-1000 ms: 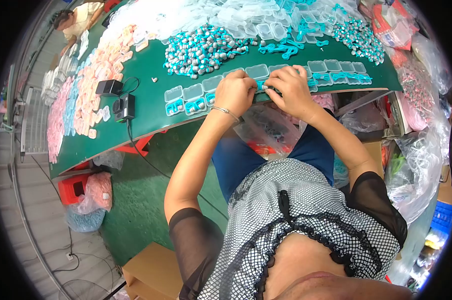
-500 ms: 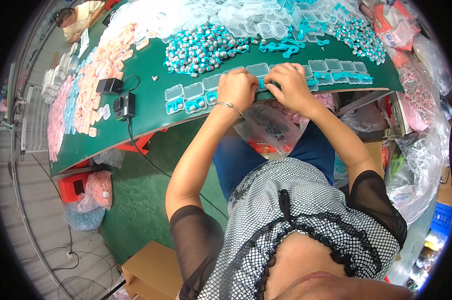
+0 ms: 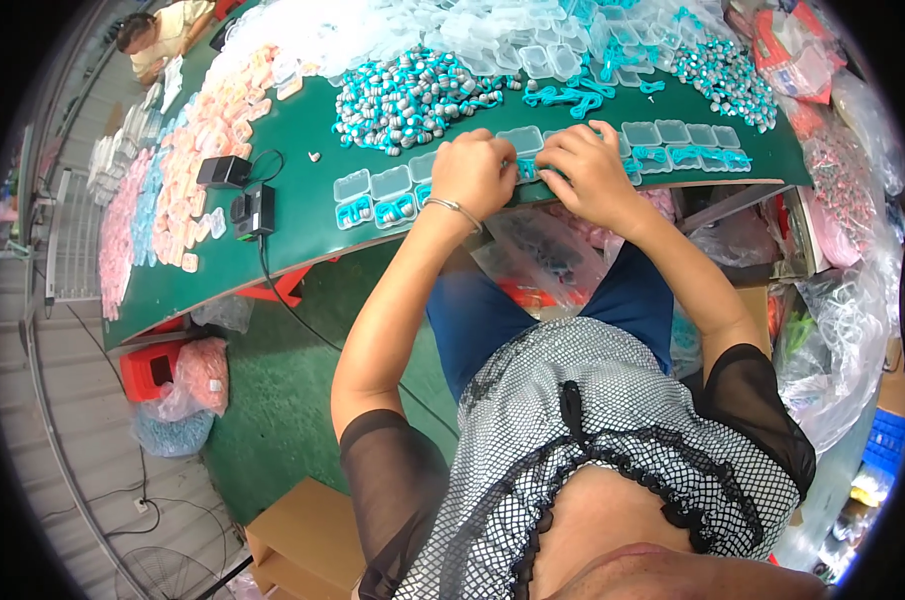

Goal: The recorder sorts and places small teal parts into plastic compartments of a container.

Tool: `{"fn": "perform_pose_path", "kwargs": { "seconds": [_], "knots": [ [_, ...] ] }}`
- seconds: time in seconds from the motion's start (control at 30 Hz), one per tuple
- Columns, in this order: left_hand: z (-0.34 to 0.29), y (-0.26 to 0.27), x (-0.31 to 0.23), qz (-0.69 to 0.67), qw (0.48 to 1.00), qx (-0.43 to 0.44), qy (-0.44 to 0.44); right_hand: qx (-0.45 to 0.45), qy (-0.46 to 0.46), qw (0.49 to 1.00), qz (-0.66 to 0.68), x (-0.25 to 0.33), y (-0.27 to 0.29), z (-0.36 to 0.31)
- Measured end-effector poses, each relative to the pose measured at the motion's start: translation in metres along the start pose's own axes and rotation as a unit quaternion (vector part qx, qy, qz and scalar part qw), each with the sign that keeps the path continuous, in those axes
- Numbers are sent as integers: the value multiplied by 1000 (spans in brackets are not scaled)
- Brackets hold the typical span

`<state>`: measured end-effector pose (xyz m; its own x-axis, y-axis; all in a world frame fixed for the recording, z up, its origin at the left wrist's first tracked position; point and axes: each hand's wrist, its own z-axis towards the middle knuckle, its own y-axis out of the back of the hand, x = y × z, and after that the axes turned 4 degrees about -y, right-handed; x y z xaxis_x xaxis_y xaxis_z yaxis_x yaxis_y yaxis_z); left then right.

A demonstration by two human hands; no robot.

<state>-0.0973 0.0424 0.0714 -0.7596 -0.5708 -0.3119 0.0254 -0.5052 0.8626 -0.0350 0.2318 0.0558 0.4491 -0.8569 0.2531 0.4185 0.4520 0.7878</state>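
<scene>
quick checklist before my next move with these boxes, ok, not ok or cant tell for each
1. Left-end boxes open: ok, lids lie back.
2. Left-end boxes filled: ok, turquoise and grey pieces show inside.
3. Left hand empty: cannot tell, its fingertips are hidden.
4. Right hand clear of the box row: not ok, its fingers are over it.
5. Loose pile near: ok, just behind the row.
6. Black device apart from the row: ok, off to its left.

Black-and-white patterned top [image 3: 532, 400], sheer black sleeves [image 3: 392, 468]
Black ruffle [image 3: 678, 510] at the neckline, slim metallic bangle [image 3: 456, 206], blue trousers [image 3: 474, 325].
</scene>
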Motion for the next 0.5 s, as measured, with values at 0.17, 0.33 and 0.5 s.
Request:
{"fn": "perform_pose_path", "kwargs": {
  "seconds": [0.17, 0.33, 0.5],
  "knots": [
    [40, -5, 28, -22, 996, -41, 75, -14, -25, 999, 29, -13, 16, -2],
    [72, -28, 50, 118, 990, -3, 80, -5, -59, 997, 44, -38, 36, -15],
    [86, -42, 50, 222, 969, 52, 96, -22, -101, 994, 24, -66, 63, -35]
  ]
}}
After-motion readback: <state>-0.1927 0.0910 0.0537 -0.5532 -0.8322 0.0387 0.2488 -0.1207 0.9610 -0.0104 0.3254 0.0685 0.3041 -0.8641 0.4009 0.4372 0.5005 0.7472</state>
